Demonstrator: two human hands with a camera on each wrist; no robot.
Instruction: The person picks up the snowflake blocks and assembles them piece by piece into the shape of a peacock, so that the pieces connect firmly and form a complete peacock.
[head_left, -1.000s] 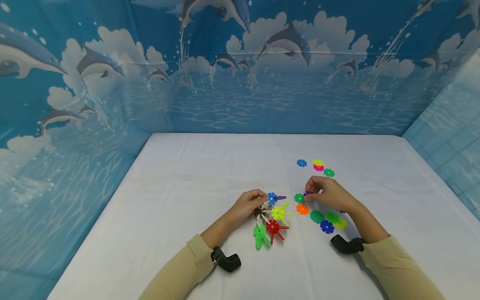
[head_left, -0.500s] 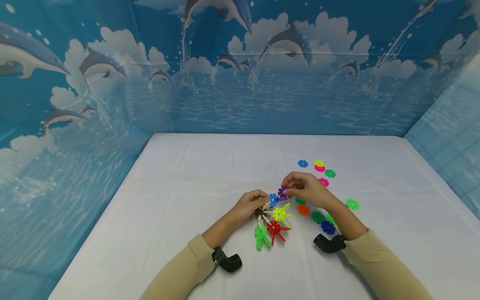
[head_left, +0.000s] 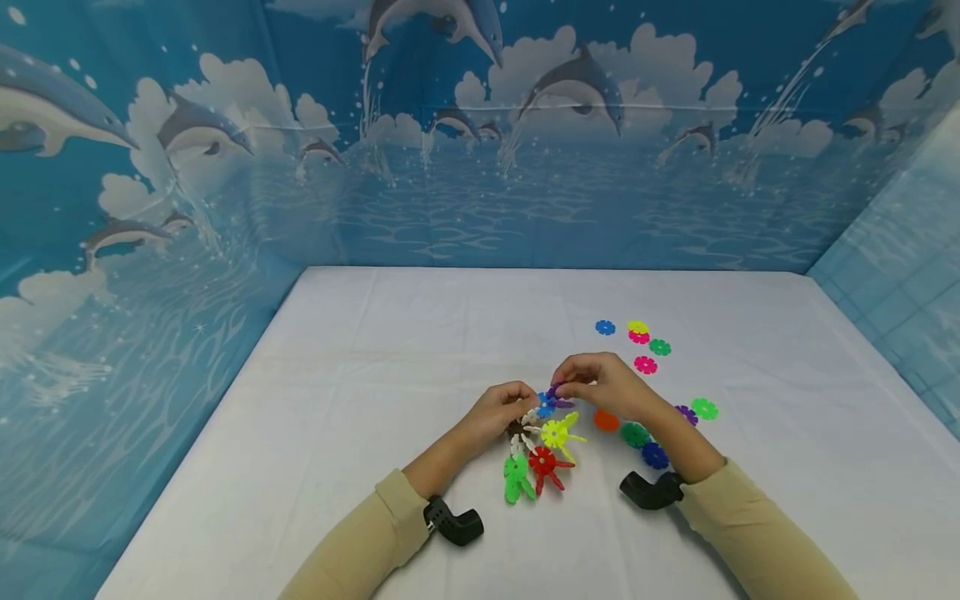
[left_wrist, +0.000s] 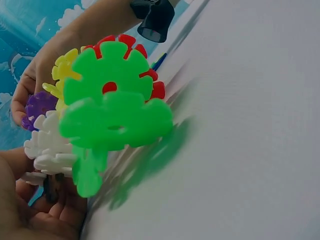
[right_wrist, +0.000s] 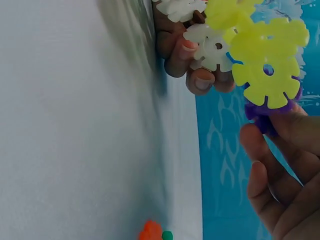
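Observation:
In the head view my left hand (head_left: 491,414) grips a cluster of interlocked plastic snowflake discs by its white and brown part. Bright green discs (head_left: 516,479) form the near end of the cluster. Red discs (head_left: 543,461) and yellow discs (head_left: 556,433) fan out to the right, and a blue disc (head_left: 546,406) sits at the far end. My right hand (head_left: 600,385) pinches a purple snowflake disc (right_wrist: 265,122) between thumb and fingers, right at the cluster's blue end. The left wrist view shows white discs (left_wrist: 49,142) close to my left fingers.
Loose discs lie on the white table (head_left: 375,358) to the right: orange (head_left: 607,421), dark green (head_left: 634,435), dark blue (head_left: 655,455), purple (head_left: 687,414) and light green (head_left: 705,408). Farther back are pink (head_left: 645,364), green (head_left: 660,347) and blue (head_left: 605,327) ones. A dolphin-print curtain (head_left: 450,200) stands behind.
My right hand has carried the purple disc left from the loose discs to the cluster's blue end. My left hand stays in place; the cluster's near end has tipped slightly.

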